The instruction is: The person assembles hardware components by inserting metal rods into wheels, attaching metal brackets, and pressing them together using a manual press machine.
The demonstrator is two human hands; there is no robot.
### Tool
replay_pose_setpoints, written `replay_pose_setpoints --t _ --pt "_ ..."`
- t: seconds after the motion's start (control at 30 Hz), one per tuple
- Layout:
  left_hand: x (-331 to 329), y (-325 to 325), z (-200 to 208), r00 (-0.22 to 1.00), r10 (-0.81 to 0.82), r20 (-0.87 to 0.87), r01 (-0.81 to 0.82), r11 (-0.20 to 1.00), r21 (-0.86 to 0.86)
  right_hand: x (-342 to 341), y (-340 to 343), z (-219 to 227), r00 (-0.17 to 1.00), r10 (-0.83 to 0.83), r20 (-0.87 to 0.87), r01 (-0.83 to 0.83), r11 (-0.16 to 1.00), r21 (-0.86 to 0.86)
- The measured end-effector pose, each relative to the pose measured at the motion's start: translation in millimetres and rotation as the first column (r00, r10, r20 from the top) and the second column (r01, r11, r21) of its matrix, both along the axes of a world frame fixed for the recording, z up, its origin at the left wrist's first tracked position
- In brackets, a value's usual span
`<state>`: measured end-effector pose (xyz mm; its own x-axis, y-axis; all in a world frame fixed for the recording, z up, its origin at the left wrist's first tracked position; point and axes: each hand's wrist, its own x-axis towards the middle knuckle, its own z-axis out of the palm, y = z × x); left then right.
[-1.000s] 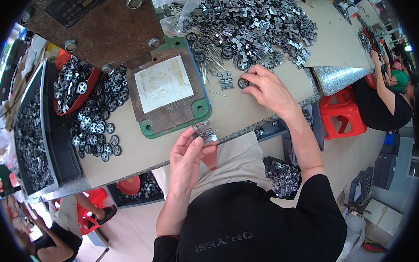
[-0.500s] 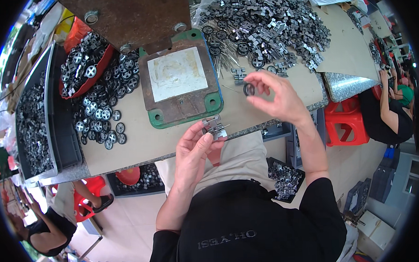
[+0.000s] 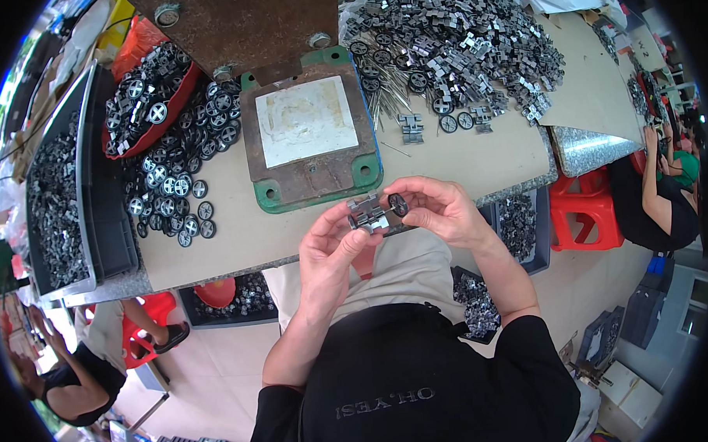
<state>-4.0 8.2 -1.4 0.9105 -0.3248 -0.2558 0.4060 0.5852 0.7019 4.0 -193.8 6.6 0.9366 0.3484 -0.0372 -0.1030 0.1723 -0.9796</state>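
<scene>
My left hand (image 3: 329, 249) is closed on a small silver-grey toy car chassis (image 3: 367, 213), from which a thin metal axle sticks out to the right. Between thumb and fingers of my right hand (image 3: 441, 212) is a black toy wheel (image 3: 399, 205), held at the end of that axle. Whether the axle sits inside the wheel is too small to tell. Both hands are above the table's near edge. Just beyond them stands a press base (image 3: 313, 172) with a pale plate (image 3: 308, 121) on top.
A heap of chassis parts (image 3: 473, 45) covers the back right, with loose axles (image 3: 385, 95) beside it. Loose wheels (image 3: 166, 188), a red bowl (image 3: 152, 131) and a black bin (image 3: 109, 229) are at left. A rusty press head (image 3: 246, 26) overhangs the back. Other people sit at both sides.
My right hand has come left and nearer with the wheel, bringing it against the axle end at the chassis. My left hand stays nearly in place.
</scene>
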Motion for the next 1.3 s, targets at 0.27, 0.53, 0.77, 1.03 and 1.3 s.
replay_pose_setpoints --t 0.27,0.53,0.77,1.03,1.3 --pt "-1.2 -0.8 0.0 0.991 0.002 0.131 -0.021 0.990 0.140 0.0 -0.8 3.5 0.999 -0.027 0.025 0.029 0.994 -0.105" --pt "-2.9 -4.6 -6.2 0.986 0.028 0.166 -0.050 0.990 0.132 1.0 -1.5 3.2 0.999 -0.052 -0.004 0.049 0.966 -0.253" --pt "0.6 -3.0 -5.4 0.998 0.044 0.044 -0.043 0.999 -0.031 -12.2 11.7 -0.3 0.981 -0.187 -0.054 0.178 0.974 -0.142" --pt "9.5 14.0 8.1 0.980 -0.169 0.104 0.158 0.982 0.102 7.6 12.9 43.2 0.992 -0.007 0.124 0.051 0.933 -0.357" --pt "50.5 22.1 39.7 0.949 -0.140 0.281 0.002 0.898 0.440 37.3 26.1 66.1 0.953 0.073 0.294 0.092 0.856 -0.509"
